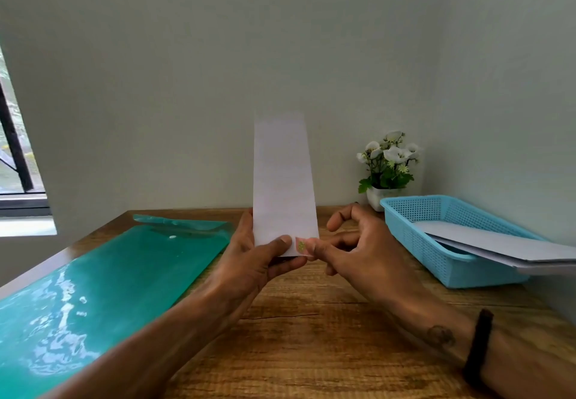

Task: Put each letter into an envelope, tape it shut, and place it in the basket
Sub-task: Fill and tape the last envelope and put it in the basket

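Envelope (284,180), white and long, stands upright above the table (311,320), held by its lower end between both hands. The left hand (249,261) grips it, thumb across the front and fingers curled behind. The right hand (352,249) pinches a small piece of tape (301,246) with a green print against the lower right corner, thumb on top; its other fingers are loosely bent and hold nothing else. The envelope's face is plain, with no writing I can make out.

The table is brown wood grain, set into a corner of pale walls. A window (15,149) shows at the left edge.

One blue basket (405,230) sits on the right, holding at least two white envelopes (498,245) that stick out over its near rim. One green folder (109,280) lies flat on the left. One pot of white flowers (388,164) stands in the corner behind the basket. One dark band (478,345) circles the right wrist.
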Motion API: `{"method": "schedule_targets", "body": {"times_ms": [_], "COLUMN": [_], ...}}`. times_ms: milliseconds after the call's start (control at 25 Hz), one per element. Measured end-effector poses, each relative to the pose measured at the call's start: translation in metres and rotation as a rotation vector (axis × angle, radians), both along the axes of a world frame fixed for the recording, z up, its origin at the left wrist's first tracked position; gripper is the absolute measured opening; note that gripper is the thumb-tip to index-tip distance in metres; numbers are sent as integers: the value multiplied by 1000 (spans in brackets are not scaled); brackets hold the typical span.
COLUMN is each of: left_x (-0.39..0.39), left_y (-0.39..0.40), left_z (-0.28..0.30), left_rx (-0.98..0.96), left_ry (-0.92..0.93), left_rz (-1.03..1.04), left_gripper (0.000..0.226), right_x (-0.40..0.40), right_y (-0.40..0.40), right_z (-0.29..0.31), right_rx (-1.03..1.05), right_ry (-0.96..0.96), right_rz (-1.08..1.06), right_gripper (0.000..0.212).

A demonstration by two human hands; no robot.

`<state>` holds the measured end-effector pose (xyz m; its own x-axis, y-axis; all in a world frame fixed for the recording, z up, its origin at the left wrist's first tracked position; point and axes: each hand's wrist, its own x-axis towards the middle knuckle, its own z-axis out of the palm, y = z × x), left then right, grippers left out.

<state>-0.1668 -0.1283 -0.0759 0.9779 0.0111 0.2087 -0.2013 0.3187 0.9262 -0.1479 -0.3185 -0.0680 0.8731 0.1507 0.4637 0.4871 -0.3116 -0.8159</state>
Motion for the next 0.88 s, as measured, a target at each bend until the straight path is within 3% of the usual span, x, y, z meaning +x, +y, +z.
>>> {"method": "schedule_targets", "body": {"times_ms": [360, 880], "left_x": [0, -3], "left_y": [-2, -5], "left_z": [0, -1], "left_rx": [-26, 87], "left_ry": [12, -33], "left_rz": [10, 55], "left_gripper": [53, 53], "right_x": [4, 0], "right_y": [-1, 1], "right_z": [-1, -5], "right_rx": [-58, -76], "right_ry": [-112, -212], "right_rz": [10, -39], "right_gripper": [37, 35]}}
